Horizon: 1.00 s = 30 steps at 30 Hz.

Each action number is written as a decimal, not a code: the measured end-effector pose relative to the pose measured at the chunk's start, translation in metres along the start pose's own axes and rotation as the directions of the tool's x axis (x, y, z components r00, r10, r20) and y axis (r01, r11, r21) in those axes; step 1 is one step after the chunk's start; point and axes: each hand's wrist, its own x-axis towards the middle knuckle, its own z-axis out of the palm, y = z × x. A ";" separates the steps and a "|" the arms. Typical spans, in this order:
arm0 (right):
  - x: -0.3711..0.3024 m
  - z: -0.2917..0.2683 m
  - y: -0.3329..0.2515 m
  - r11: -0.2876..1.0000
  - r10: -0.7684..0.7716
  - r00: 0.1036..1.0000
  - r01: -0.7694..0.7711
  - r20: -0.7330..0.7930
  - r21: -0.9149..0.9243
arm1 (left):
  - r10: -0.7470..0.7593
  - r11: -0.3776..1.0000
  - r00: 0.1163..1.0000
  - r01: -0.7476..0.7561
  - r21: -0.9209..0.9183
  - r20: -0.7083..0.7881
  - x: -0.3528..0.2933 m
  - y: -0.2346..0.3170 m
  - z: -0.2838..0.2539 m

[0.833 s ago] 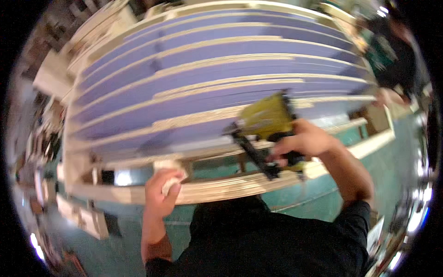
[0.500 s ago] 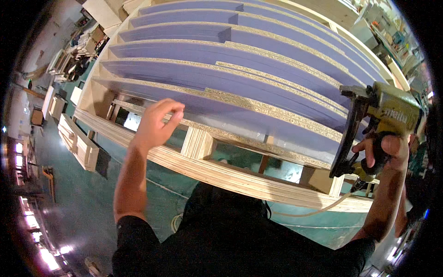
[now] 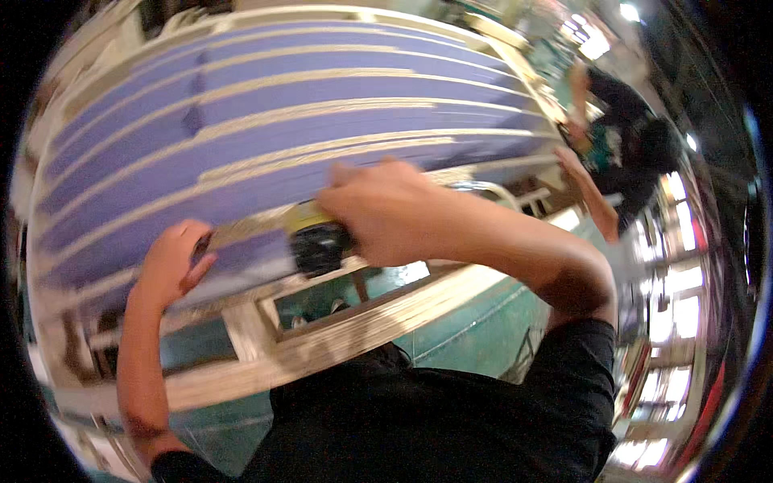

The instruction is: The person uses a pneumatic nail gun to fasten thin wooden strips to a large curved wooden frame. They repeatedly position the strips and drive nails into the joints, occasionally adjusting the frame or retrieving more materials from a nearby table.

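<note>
My right hand [image 3: 390, 211] is closed around a yellow and black nail gun [image 3: 318, 248], smeared by motion and partly hidden by the hand. The tool is over the near side of a large wooden frame [image 3: 362, 326], close to a particleboard edge. My left hand [image 3: 171, 262] hovers by the nearest purple-faced board [image 3: 250, 253], thumb apart from its bent fingers. A dark patch shows between thumb and fingers, too blurred to make out. Several such boards stand on edge in rows across the frame, some with doubled strips along their tops.
Another person [image 3: 632, 133] in dark clothes bends at the frame's right end, arms reaching toward it. Green floor [image 3: 463, 322] shows beyond the near rail and through its openings. A pale curved hose [image 3: 503, 193] lies behind my right forearm.
My view has turned to the right, bringing the other person into sight. My right hand has swung the nail gun leftward across my front, nearer my left hand. My left thumb and fingers have parted.
</note>
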 end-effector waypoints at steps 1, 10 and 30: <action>0.006 0.015 0.005 0.997 -0.015 1.000 0.017 -0.025 0.073 | 0.016 1.000 1.000 -0.016 -0.027 -0.018 0.000 -0.003 0.007; 0.070 0.019 0.033 0.888 0.136 0.960 -0.227 0.244 0.400 | -0.265 0.963 0.964 0.266 -0.045 0.023 -0.005 -0.020 0.017; 0.147 0.024 -0.009 0.903 -0.064 0.895 -0.136 0.442 0.407 | -0.229 0.933 0.968 0.249 -0.260 0.104 0.001 -0.023 0.030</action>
